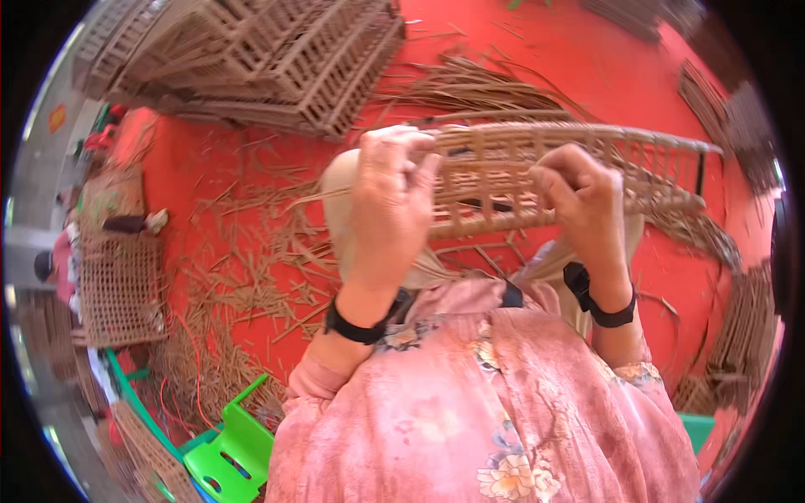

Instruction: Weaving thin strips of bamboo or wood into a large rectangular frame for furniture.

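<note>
Across my lap lies a long open-lattice woven rattan piece [490, 180], brown, its rim running to a narrower end at the right. My left hand [390, 193] is closed at the left end of the lattice, thumb toward the curled fingers; what it pinches is hidden. A thin pale strip [314, 199] sticks out to the left beside that hand. In front of the weave, my right hand [584, 189] is bent in a pinch, and anything between its fingertips is too small to make out. Both wrists carry black bands.
Stacked lattice baskets [251, 63] stand at the far left. A bundle of long strips [478, 88] lies beyond my lap. Cut scraps [243, 251] litter the red floor [272, 172]. A green plastic chair [231, 457] is at lower left, and woven panels [122, 289] are at left.
</note>
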Available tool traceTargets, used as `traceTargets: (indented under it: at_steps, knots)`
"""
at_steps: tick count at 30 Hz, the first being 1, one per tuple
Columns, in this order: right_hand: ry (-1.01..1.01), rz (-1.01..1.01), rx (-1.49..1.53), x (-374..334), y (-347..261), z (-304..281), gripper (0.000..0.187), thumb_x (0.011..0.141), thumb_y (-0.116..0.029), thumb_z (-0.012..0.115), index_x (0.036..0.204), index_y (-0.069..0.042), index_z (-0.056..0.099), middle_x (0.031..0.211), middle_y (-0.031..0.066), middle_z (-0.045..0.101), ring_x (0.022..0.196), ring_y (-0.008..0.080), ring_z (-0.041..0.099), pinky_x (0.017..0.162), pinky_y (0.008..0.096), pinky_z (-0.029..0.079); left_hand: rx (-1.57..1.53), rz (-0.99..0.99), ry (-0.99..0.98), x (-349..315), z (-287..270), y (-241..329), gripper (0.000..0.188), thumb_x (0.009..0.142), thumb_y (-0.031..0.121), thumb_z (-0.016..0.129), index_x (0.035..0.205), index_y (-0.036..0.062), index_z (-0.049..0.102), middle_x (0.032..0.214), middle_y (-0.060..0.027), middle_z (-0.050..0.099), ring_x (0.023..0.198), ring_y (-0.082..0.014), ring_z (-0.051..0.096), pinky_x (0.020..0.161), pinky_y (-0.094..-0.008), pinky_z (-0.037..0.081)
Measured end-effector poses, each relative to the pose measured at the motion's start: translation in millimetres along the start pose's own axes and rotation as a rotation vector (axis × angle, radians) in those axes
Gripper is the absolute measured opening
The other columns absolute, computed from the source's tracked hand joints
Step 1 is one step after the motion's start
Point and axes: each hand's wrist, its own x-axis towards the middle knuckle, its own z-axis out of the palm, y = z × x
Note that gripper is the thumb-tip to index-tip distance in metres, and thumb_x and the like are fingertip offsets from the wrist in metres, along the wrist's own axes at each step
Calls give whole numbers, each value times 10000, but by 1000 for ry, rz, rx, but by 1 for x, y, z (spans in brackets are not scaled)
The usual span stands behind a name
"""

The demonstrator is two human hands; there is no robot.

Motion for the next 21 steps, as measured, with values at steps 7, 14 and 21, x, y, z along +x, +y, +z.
traceTargets:
  at_steps: [7,14,21]
  knots:
    - [-14,224,311,-13,6,-26,116,915,-86,670,887,26,687,608,-12,576,564,26,538,487,223,417,-467,-100,-435,-8,45,11,195,915,67,687,1097,8,653,806,10,582,707,-55,555,629,-223,460]
    - [-111,-17,-241,-6,34,4,290,934,-196,584,1067,46,673,700,235,654,666,389,665,666,456,531,-200,-445,-304,-15,30,38,184,881,16,679,1049,32,605,761,22,588,690,-40,540,619,-205,443]
    - [-361,238,-10,16,32,4,269,921,-217,580,906,31,683,743,254,657,726,419,660,694,482,522,-297,-364,-318,-14,48,16,191,861,10,713,1014,25,600,765,6,599,689,-51,540,639,-231,475]
